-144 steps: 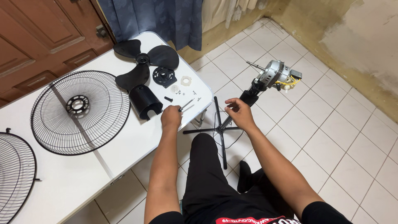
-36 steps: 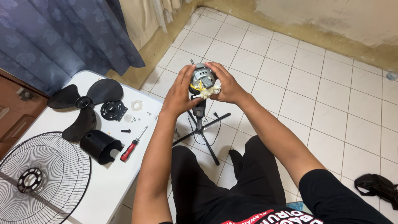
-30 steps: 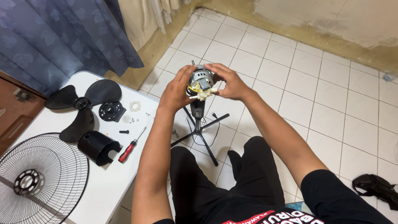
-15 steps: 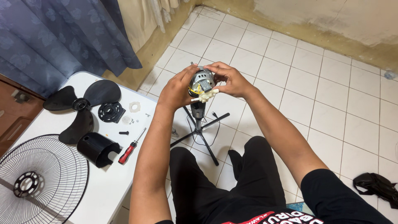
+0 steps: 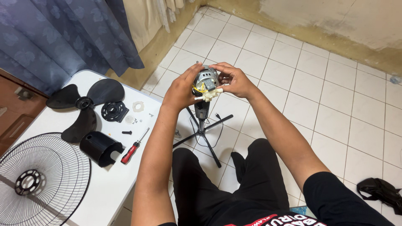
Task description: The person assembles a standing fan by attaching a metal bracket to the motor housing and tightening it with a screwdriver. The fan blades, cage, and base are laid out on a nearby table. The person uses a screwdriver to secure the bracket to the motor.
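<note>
Fan motor (image 5: pixel 205 78) in close 2-hand grip, left hand (image 5: pixel 181 90), right hand (image 5: pixel 234 80).

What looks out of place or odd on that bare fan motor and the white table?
The bare metal fan motor, held by the left hand and right hand, has yellow wires hanging exposed. Its black rear cover lies on the white table.

white tiled floor (image 5: pixel 318 96), stained wall (image 5: pixel 335 16), blue curtain (image 5: pixel 63 37), white table (image 5: pixel 113 180)
</note>
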